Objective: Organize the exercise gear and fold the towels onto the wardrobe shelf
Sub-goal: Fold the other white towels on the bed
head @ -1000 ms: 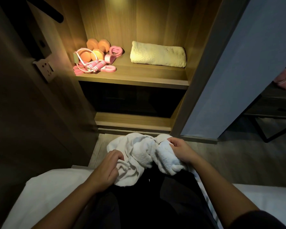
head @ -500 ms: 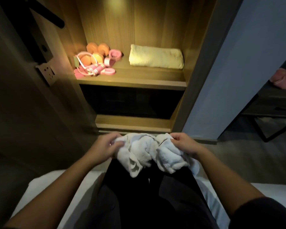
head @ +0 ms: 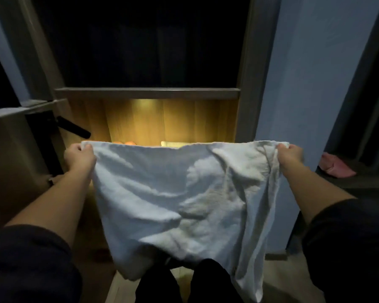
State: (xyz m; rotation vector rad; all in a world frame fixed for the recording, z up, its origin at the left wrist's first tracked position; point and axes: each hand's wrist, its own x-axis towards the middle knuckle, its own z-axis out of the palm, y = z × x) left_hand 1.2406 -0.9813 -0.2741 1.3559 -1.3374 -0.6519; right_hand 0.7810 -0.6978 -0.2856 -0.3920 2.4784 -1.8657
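A white towel (head: 173,197) hangs spread out in front of me, stretched between both hands. My left hand (head: 79,157) pinches its top left corner and my right hand (head: 290,155) grips its top right corner. The towel hides most of the lit wardrobe shelf (head: 173,123) behind it. Just above the towel's top edge peek the orange tops of the exercise gear (head: 127,142) and a strip of the folded yellow towel (head: 173,143).
The wardrobe's open door with a black handle (head: 73,129) stands at the left. A dark compartment (head: 140,40) lies above the lit shelf. A blue wall panel (head: 304,84) is at the right, with a pink item (head: 335,166) on a dark surface beyond it.
The towel was bunched in my lap; both hands have lifted it and pulled apart, spreading it wide. The view has tilted up, and the towel now covers the shelf.
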